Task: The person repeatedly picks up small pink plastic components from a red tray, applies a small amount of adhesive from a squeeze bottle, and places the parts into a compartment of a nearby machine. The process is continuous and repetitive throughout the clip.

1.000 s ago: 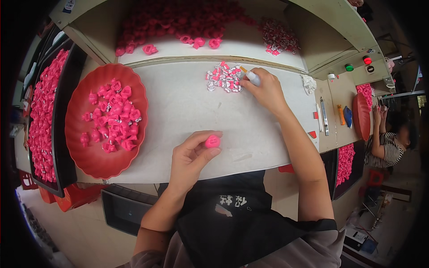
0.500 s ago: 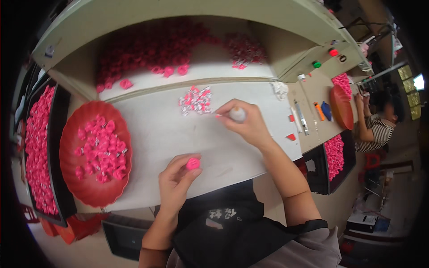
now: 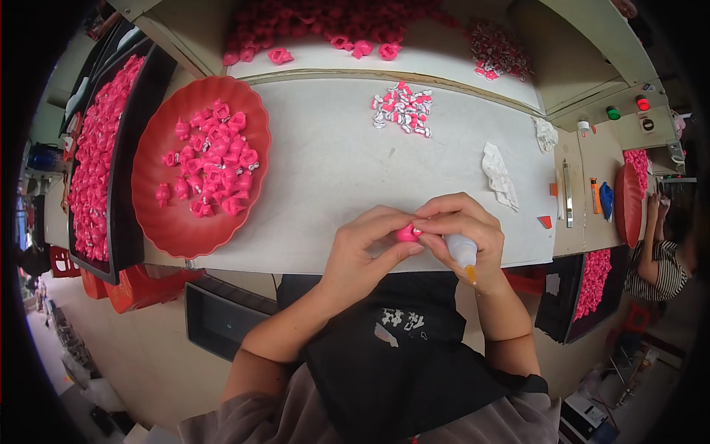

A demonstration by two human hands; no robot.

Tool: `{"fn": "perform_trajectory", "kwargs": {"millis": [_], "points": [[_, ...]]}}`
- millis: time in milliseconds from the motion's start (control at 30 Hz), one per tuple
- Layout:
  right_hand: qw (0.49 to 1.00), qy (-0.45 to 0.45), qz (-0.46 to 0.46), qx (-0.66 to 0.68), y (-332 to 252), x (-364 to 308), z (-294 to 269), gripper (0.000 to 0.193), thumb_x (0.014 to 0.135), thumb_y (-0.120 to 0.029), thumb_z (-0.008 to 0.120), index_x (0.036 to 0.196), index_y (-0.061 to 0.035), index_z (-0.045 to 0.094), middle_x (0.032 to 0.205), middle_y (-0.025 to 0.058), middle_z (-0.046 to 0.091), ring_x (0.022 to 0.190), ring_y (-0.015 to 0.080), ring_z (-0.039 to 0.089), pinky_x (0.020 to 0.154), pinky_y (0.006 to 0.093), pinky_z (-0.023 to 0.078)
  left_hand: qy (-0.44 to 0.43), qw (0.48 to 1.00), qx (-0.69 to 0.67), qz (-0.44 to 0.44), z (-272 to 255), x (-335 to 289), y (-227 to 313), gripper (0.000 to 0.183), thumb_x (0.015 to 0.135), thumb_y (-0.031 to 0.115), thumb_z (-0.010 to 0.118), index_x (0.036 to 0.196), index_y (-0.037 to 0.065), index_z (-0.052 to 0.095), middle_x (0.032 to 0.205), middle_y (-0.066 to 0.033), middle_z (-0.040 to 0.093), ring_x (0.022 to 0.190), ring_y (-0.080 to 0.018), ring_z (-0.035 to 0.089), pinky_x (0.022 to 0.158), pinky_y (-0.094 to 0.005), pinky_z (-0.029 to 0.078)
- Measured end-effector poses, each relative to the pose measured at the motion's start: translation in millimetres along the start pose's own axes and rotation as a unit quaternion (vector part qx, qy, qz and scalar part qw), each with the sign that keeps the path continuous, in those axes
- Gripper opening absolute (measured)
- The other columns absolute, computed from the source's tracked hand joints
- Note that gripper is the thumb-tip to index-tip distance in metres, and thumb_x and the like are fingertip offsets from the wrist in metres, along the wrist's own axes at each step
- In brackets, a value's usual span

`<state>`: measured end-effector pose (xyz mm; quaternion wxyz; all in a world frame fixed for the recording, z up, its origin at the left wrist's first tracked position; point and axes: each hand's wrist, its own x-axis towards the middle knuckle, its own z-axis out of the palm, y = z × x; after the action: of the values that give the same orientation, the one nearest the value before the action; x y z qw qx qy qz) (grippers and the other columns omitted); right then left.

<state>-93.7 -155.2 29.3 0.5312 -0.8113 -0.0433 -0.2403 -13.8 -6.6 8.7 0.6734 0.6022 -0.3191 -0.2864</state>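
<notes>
Over the table's front edge my two hands meet. Pinched in my left hand (image 3: 362, 248) is a small pink plastic part (image 3: 407, 234), rounded, its details too small to tell. My right hand (image 3: 481, 226) is closed around a white squeeze bottle (image 3: 461, 250), whose amber tip points down toward me. The right thumb and fingertips press against the pink part; a tiny white bit shows there. Beyond them on the white table sheet (image 3: 318, 163) lies a loose pile of small pink-and-white pieces (image 3: 403, 109).
At left stands a red scalloped bowl (image 3: 148, 214) of pink parts, beside a black crate (image 3: 122, 251) full of them. Under the shelf sit more pink parts (image 3: 318, 29). A crumpled white cloth (image 3: 499, 176) and an orange marker (image 3: 594, 189) lie rightward. Another person (image 3: 658, 266) works far right.
My right hand has come back from the pile of small pieces to the pink part in my left hand, and the bottle has turned tip-down. The view has shifted, so the table appears higher.
</notes>
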Motion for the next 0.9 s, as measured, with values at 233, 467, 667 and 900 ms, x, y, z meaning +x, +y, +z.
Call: {"fn": "perform_trajectory", "kwargs": {"millis": [233,467,667,900], "points": [[0.999,0.0,-0.025,-0.044,-0.2,-4.8,-1.4,0.021,0.067,0.004,0.068,0.087,-0.0011,0.064,0.093,0.0116,0.058,0.075,0.0182,0.062,0.061,0.0254,0.051,-0.003,1.0,0.003,-0.003,3.8,1.4,0.3,0.019,0.076,0.003,0.064,0.094,-0.002,0.06,0.088,-0.0096,0.06,0.077,-0.0163,0.059,0.068,-0.0263,0.047],[0.997,-0.011,-0.037,-0.072,2.0,-6.5,-2.2,0.024,0.066,0.003,0.069,0.09,-0.0012,0.063,0.094,0.012,0.057,0.075,0.0189,0.062,0.062,0.0262,0.052,-0.028,0.999,-0.013,-0.013,1.2,0.6,-1.5,0.019,0.077,0.004,0.063,0.095,-0.002,0.06,0.087,-0.0089,0.06,0.08,-0.0151,0.059,0.07,-0.026,0.047],[0.995,-0.067,-0.005,-0.078,-7.3,-4.1,-5.2,0.035,0.063,0.0,0.071,0.097,-0.0038,0.063,0.1,0.012,0.055,0.074,0.0189,0.061,0.061,0.0263,0.051,-0.071,0.953,-0.254,-0.152,-3.7,-1.2,3.8,0.021,0.082,0.006,0.06,0.1,-0.004,0.058,0.094,-0.0077,0.061,0.088,-0.0132,0.058,0.077,-0.0251,0.047],[0.983,-0.109,-0.094,-0.112,-5.2,2.3,-17.4,0.035,0.062,-0.007,0.073,0.095,-0.0028,0.063,0.092,0.0108,0.058,0.066,0.0183,0.058,0.054,0.0259,0.047,-0.117,0.927,-0.301,-0.189,-1.0,-1.9,12.4,0.022,0.084,0.004,0.056,0.103,-0.005,0.057,0.096,-0.0097,0.061,0.091,-0.015,0.059,0.081,-0.0246,0.047]]}}
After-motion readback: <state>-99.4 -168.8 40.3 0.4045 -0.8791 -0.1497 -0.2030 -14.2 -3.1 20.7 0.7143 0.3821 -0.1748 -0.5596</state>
